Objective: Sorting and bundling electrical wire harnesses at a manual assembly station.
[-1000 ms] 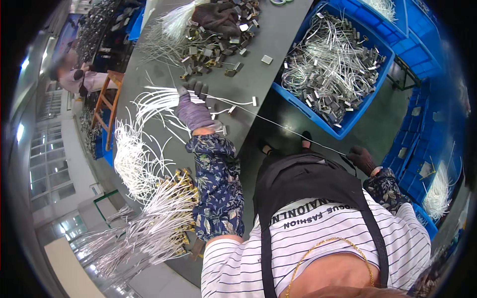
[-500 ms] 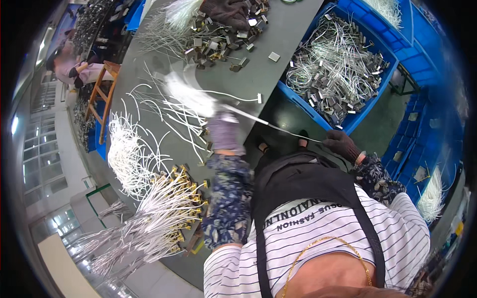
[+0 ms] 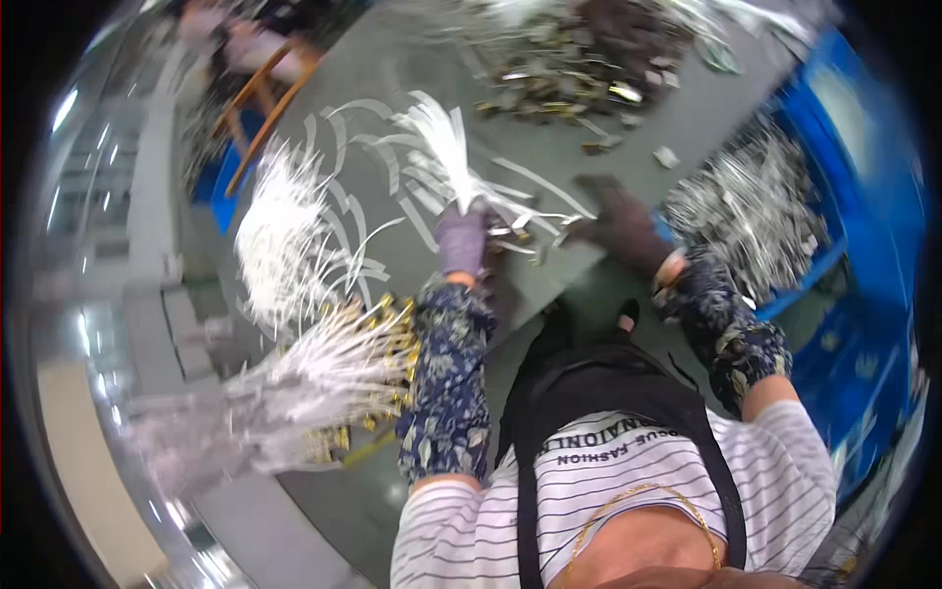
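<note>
My left hand [image 3: 461, 239], in a purple-grey glove, grips a bunch of white cable ties [image 3: 444, 147] that fans up and away over the grey table [image 3: 628, 128]. My right hand [image 3: 620, 228], in a dark glove, is close beside it at the table's near edge, touching the loose ends of the white strips [image 3: 535, 218]; the frame is blurred and I cannot tell whether it grips them. Both forearms wear dark floral sleeve covers.
A loose pile of white ties [image 3: 285, 236] lies left of my left hand, and bundles with brass ends [image 3: 324, 378] lie nearer me. A heap of small metal parts [image 3: 579, 79] sits at the table's far side. A blue bin [image 3: 863, 226] of white and metal pieces stands at the right.
My left hand gathered a bunch of white ties and lifted it. My right hand came up from beside my body to meet it at the table edge. The view tilted and blurred.
</note>
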